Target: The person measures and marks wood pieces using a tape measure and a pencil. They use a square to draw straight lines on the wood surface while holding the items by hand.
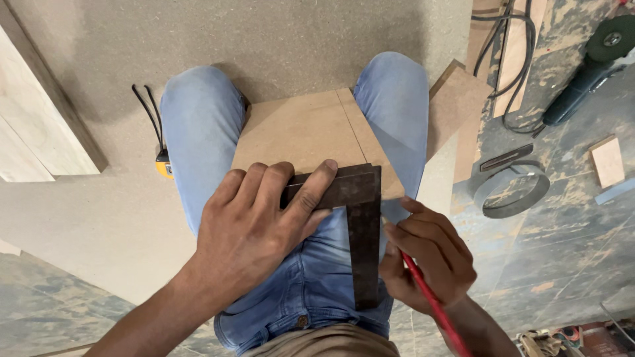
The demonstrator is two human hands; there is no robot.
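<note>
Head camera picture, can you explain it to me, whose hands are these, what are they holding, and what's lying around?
The camera sits on a person's head and looks down at their own lap and hands. A small brown board rests across their thighs in blue jeans. The left hand presses a dark metal try square against the board's near edge. The right hand holds a red pencil beside the square's blade. On the big board to the left lies a yellow tape measure. On the floor to the right are an angle grinder and board offcuts.

Yellow tape measure (163,165) beside the knee, angle grinder (589,69), coiled cable (512,66), metal ring (512,192) on the floor.
</note>
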